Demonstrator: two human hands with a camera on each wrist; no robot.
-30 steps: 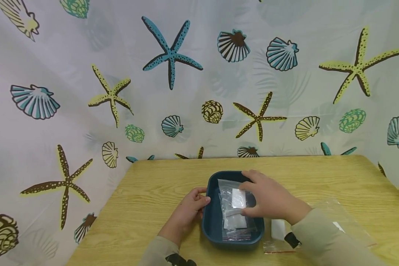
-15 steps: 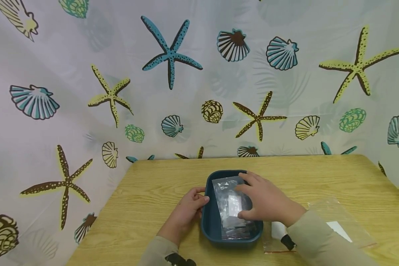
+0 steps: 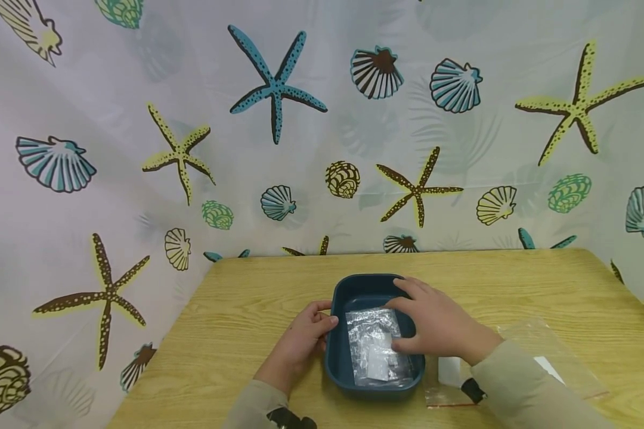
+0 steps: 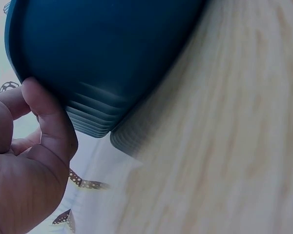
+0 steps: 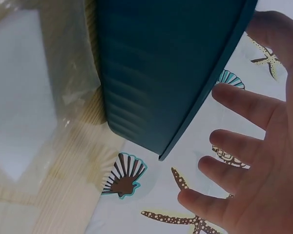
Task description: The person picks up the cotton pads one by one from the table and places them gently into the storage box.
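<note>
A dark blue rectangular tub (image 3: 372,390) stands on the table. Inside it, clear zip bags (image 3: 372,322) lie toward the near end, with a white piece (image 3: 378,362) showing. My left hand (image 3: 303,336) holds the tub's left side, the thumb at the rim; the left wrist view shows this hand (image 4: 36,151) against the tub's wall. Over the right rim reaches my right hand (image 3: 434,322), its fingers spread and apart. In the right wrist view this hand (image 5: 268,146) is beside the tub (image 5: 161,73) and grips nothing.
To the right of the tub, under the right forearm, lie clear bags (image 3: 566,357) holding white pieces (image 3: 449,370). The wooden table (image 3: 247,292) ends at a curtain (image 3: 306,226) printed with starfish and shells.
The bags in the tub have shifted down toward its near end, and the far part of its floor now shows. My right hand moved slightly left, then back right. My left hand stays put.
</note>
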